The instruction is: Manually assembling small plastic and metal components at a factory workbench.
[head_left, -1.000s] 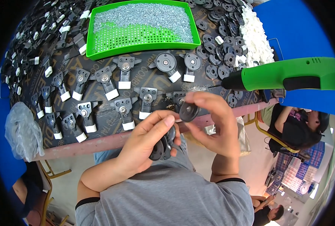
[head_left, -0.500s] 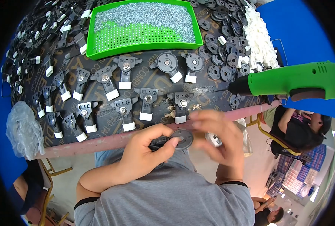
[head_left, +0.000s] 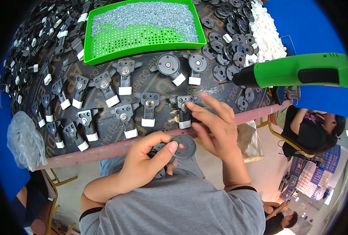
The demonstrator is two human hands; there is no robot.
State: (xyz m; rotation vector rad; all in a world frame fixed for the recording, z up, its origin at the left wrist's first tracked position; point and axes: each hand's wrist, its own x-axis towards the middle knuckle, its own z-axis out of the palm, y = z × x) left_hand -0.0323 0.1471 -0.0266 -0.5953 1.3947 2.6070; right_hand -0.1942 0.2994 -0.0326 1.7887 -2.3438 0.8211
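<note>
My left hand (head_left: 152,156) grips several round black plastic discs by the table's front edge. One disc (head_left: 183,146) is pinched under the thumb with its flat face up; the others are partly hidden by the fingers. My right hand (head_left: 217,129) is open, fingers spread, over the edge. A fingertip is at the metal ring on the nearest black bracket (head_left: 185,111), which has a white end cap; whether it touches cannot be told. Similar brackets (head_left: 150,103) lie in two rough rows to the left. Two of the far ones carry a disc (head_left: 168,64) on top.
A green tray (head_left: 146,47) of small screws stands at the back. Loose discs (head_left: 219,73) and white caps (head_left: 266,35) are heaped at the right, by a green power screwdriver (head_left: 299,71). Black parts pile up far left, above a clear plastic bag (head_left: 23,141). Other people sit nearby.
My right hand has moved up and left onto the nearest bracket, its fingers now spread. My left hand keeps its discs, shifted slightly. The view has tilted a little.
</note>
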